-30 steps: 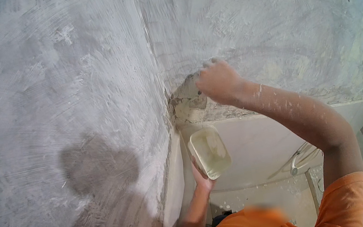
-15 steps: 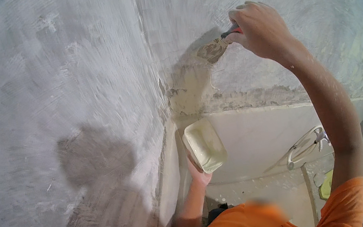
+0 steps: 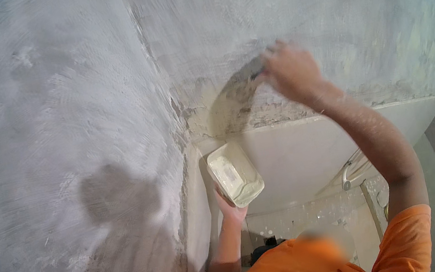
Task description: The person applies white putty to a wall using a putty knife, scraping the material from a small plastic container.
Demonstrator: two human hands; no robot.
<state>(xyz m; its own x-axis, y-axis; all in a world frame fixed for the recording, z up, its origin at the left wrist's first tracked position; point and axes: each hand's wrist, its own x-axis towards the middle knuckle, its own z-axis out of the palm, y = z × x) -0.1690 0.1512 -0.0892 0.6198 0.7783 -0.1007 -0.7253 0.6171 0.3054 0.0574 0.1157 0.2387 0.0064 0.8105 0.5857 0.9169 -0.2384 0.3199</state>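
My left hand [image 3: 233, 211] is closed on a cream rectangular plastic tub [image 3: 253, 189], holding it tilted from below and beside. Pale paste coats the tub's inside. Up and to the right, my right hand [image 3: 293, 75] is closed round a putty knife [image 3: 257, 74], close to the grey plastered wall [image 3: 323, 11]. Motion smears this hand, and the knife's blade is hard to make out against its shadow. Just below the knife, a yellowish patch of wall [image 3: 230, 108] shows beside the rough corner.
A second plastered wall [image 3: 51, 128] rises at the left, meeting the far one in a corner. Below the far wall runs a smooth white panel [image 3: 288, 153] with a ledge on top. A shower handset [image 3: 346, 181] and its fitting lie near my right arm.
My right hand has come down and left along the wall with the putty knife. The tub in my left hand has shifted slightly left, and the whole view has moved a little.
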